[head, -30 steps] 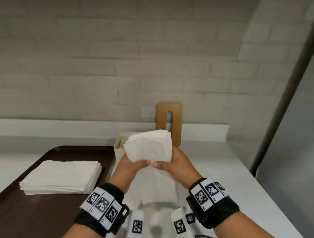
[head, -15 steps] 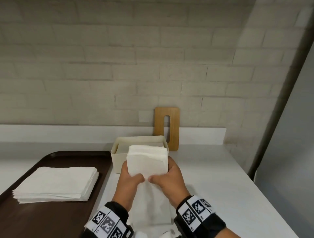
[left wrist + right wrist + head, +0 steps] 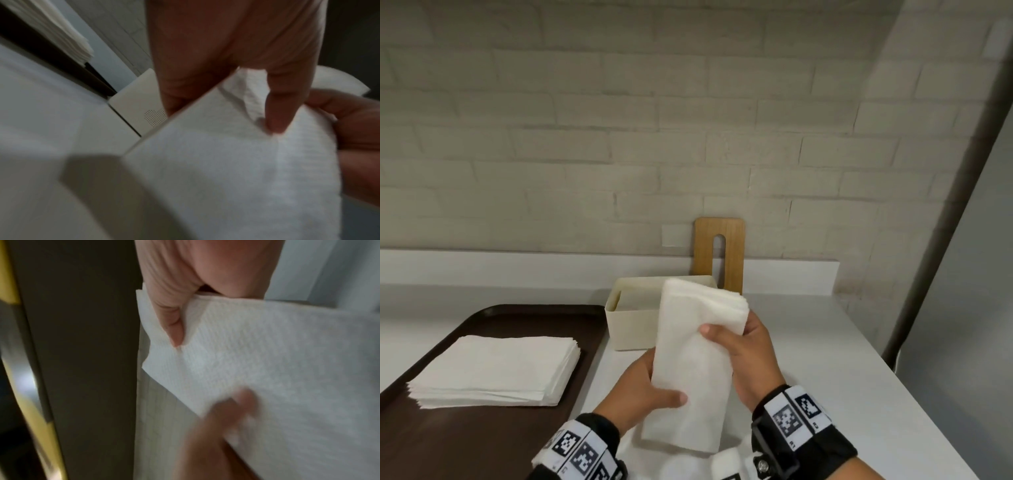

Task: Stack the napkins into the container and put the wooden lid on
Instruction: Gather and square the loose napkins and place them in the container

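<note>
Spanning the frame, the long white bench (image 3: 808, 342) carries, along its left edge, a dark brown rectangular serving tray (image 3: 448, 428) with a squared pile of white paper napkins (image 3: 493, 370) lying flat on it. Just beside the tray's right edge stands the open cream rectangular container (image 3: 633, 329), near the bench's back edge, with what seems to be a low layer of napkins inside. Behind the container, a light wooden lid with a long slot (image 3: 732, 253) leans upright against the wall upstand, not yet fitted.

Above the bench's front edge a person holds a folded bundle of white napkins (image 3: 695, 370) clear of the surface, tilted toward the container. The left hand (image 3: 643, 387) grips its lower left side, thumb laid across the front; the right hand (image 3: 750, 356) pinches the upper right edge, where the loose layers fan apart.

Such paper looks light, soft and limp, and the sheets would likely slide over one another. A hold spanning both long sides, squeezing the layers together near the fold, seems safest; a grip at one corner could let the bundle splay.
</note>
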`<act>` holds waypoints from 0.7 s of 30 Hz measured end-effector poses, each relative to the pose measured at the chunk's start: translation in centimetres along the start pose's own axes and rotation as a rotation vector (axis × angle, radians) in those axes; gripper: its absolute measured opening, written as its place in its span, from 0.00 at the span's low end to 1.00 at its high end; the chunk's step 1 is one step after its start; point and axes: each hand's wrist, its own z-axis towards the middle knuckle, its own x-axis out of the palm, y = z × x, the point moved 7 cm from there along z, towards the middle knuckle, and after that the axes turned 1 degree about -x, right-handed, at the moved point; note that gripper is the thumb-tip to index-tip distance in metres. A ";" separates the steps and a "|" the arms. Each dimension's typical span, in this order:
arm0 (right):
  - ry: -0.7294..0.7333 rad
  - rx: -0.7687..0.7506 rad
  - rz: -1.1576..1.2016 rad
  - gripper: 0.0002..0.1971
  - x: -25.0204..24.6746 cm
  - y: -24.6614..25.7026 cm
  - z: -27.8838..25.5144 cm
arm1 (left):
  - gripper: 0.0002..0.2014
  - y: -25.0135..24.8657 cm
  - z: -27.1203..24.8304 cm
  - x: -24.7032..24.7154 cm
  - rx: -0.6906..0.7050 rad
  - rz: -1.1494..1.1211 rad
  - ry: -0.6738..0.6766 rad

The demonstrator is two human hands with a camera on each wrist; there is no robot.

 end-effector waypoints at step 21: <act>-0.130 0.265 -0.346 0.31 -7.1 -6.4 0.4 | 0.33 2.6 0.4 -2.9 -0.067 -0.249 -0.217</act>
